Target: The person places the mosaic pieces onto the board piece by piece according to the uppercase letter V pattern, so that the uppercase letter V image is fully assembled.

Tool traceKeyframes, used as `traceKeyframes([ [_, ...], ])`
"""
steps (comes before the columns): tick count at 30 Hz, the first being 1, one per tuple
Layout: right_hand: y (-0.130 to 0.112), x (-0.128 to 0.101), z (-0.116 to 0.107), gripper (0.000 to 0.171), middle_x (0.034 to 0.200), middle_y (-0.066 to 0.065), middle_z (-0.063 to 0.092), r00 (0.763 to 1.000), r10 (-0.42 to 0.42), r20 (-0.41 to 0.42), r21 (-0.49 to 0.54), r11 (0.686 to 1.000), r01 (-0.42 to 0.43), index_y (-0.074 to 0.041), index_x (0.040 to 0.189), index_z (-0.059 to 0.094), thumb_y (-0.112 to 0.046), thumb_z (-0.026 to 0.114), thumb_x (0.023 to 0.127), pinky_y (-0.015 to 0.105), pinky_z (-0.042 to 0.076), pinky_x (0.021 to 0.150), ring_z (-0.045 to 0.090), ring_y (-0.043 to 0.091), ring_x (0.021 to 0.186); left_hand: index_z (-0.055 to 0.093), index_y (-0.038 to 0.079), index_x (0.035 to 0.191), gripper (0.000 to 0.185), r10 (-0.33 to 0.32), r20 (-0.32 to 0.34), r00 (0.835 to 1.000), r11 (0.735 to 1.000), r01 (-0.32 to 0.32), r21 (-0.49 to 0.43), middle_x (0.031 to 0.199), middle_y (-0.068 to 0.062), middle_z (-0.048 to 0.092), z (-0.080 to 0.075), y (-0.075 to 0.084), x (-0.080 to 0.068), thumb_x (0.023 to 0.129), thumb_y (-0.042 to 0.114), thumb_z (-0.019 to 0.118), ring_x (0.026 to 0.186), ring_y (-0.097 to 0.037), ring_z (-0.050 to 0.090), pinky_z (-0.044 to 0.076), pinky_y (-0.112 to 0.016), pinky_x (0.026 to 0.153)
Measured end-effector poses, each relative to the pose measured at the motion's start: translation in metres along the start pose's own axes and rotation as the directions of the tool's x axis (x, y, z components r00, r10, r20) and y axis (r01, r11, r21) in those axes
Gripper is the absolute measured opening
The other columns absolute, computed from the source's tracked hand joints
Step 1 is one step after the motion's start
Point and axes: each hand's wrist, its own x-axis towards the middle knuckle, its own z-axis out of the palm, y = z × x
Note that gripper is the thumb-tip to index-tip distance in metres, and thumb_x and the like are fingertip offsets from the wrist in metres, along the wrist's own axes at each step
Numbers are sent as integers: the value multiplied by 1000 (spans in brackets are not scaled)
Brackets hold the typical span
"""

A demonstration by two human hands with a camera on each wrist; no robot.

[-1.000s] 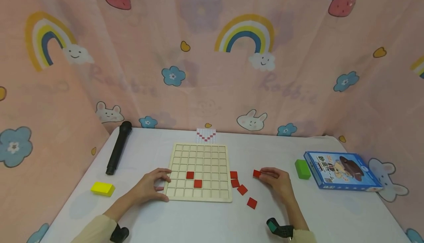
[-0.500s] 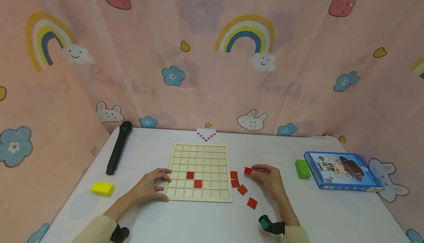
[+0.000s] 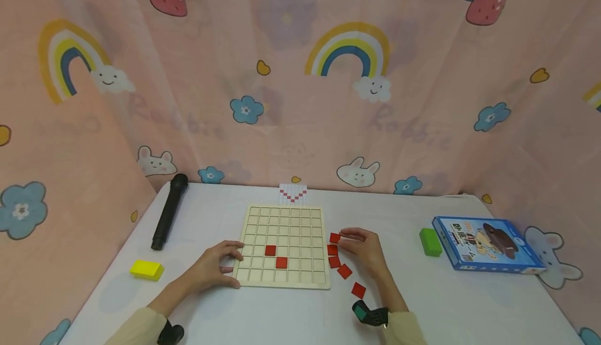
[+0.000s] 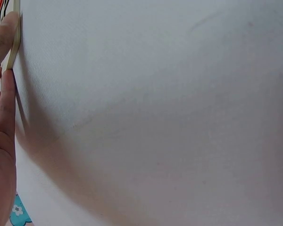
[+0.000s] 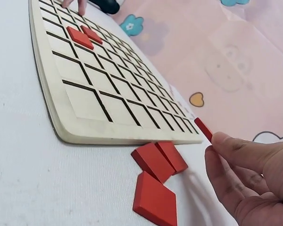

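A pale wooden grid board [image 3: 284,225] lies mid-table with two red tiles [image 3: 275,256] set in its lower rows; the right wrist view shows the red tiles [image 5: 85,35] in their cells. My left hand [image 3: 215,265] rests on the board's left front corner, fingers on its edge [image 4: 13,42]. My right hand [image 3: 363,251] pinches a red tile [image 3: 335,238] just off the board's right edge, held above the table [image 5: 203,130]. Several loose red tiles [image 3: 344,271] lie beside the board, some close under the hand [image 5: 155,181].
A black cylinder [image 3: 169,211] and a yellow block [image 3: 147,269] lie at the left. A green block [image 3: 430,241] and a blue picture box [image 3: 487,244] lie at the right. A small pattern card [image 3: 292,193] stands behind the board. Pink printed curtains enclose the white table [image 3: 281,313].
My right hand has carried the pinched red tile leftwards, from the table's right side to the board's right edge. The left hand has stayed on the board's corner.
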Motion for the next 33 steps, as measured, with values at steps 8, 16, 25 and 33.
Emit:
traceKeyframes([
  [8,-7,6,24,31,113,16,66,999,-7,35,28,1000,6,-2,113,65,-10,72,85,32,58,83,66,27,96,63,11,99,51,10,-5,1000,1000,-10,12,138,-15,46,0,0,0,57,17,91,129,-42,41,56,-20,82],
  [16,-8,13,46,28,109,17,67,993,-73,88,111,992,63,0,110,66,-8,73,84,31,59,79,66,27,95,63,13,99,51,11,-3,1000,1000,-11,15,138,-14,46,0,-1,0,57,18,91,129,-41,41,56,-20,83],
  [25,-13,17,71,27,103,15,69,982,-139,130,109,986,125,2,106,67,-7,75,81,31,58,81,67,26,94,63,11,100,51,24,-3,1000,1000,-24,20,138,-16,46,-1,1,0,58,19,91,128,-44,41,56,-21,83],
  [33,-17,17,98,26,101,16,69,965,-187,181,150,975,161,3,105,67,-6,74,82,29,58,82,68,24,89,62,9,100,51,19,6,1000,1000,-19,-9,138,-17,46,-1,0,0,58,18,91,129,-44,40,56,-20,83],
])
